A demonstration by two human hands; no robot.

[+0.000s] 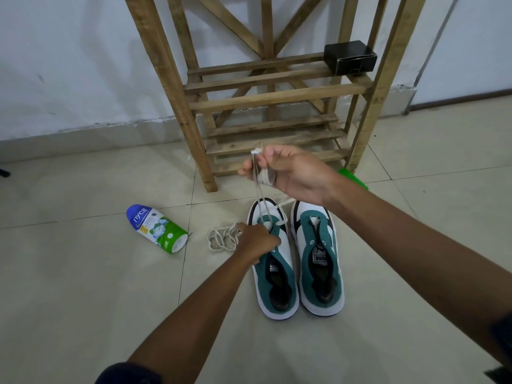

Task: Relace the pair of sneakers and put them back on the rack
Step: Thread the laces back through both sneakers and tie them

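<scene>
My right hand pinches a lace drawn up from the left sneaker, which my left hand steadies, fingers curled. Lacing barely begun; the second lace lies at nine o'clock, the right sneaker unlaced, the rack unfilled.

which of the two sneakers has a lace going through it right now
The left sneaker, the one nearer the bottle: its lace runs up to the right hand, while the left hand steadies it. The right sneaker has none visible.

Two sneakers sit side by side on the floor, left sneaker just beside right sneaker. Behind them stands the rack, a box on its shelf. Left of the pair lies a loose lace, and further left a bottle.
</scene>
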